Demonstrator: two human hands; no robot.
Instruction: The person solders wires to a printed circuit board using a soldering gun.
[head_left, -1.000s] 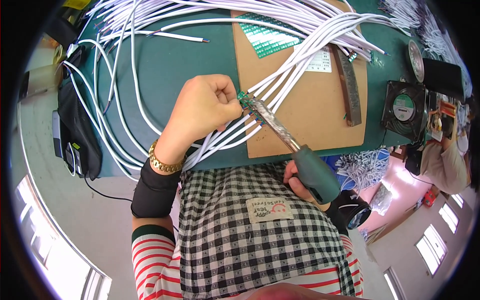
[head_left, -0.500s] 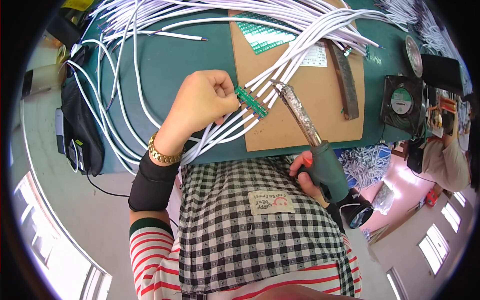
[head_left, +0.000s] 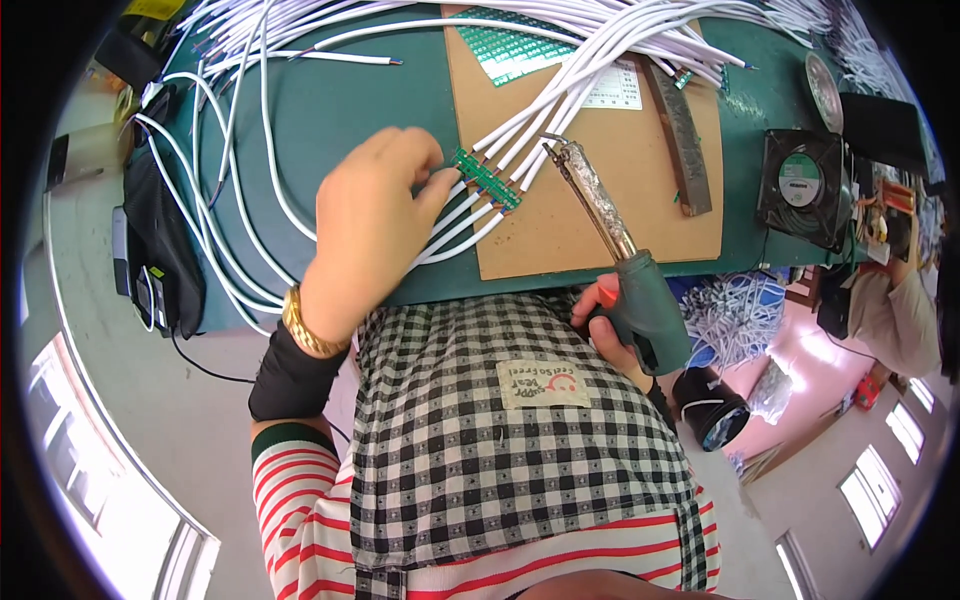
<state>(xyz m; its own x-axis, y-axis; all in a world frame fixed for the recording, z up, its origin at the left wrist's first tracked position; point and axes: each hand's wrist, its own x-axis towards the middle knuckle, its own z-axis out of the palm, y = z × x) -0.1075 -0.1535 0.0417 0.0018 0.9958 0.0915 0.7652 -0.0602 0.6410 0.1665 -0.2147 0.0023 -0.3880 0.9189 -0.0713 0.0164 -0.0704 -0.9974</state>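
A small green circuit board [head_left: 487,181] lies on the brown board, with several white cables [head_left: 455,240] reaching it from both long sides. My left hand [head_left: 375,215] is beside the board's left end, over the near cables. Its fingers are half curled, with a gap between thumb and forefinger; the other fingertips are hidden. In my right hand [head_left: 603,325] is a soldering iron [head_left: 650,310] with a dark green pistol-shaped handle and a red trigger. Its metal barrel slants up to the left, and the tip is above the far cables, apart from the circuit board.
The brown board [head_left: 590,230] rests on a green tabletop [head_left: 350,110]. On it are a dark bar [head_left: 680,140], a printed label and a larger green circuit panel [head_left: 510,48]. A fan [head_left: 803,188] stands right; loose white cables lie behind. Another person's arm [head_left: 895,310] shows far right.
My left hand has moved left, off the circuit board's end, and its thumb and forefinger have come apart. My right hand keeps its grip on the soldering iron. The whole view has shifted slightly.
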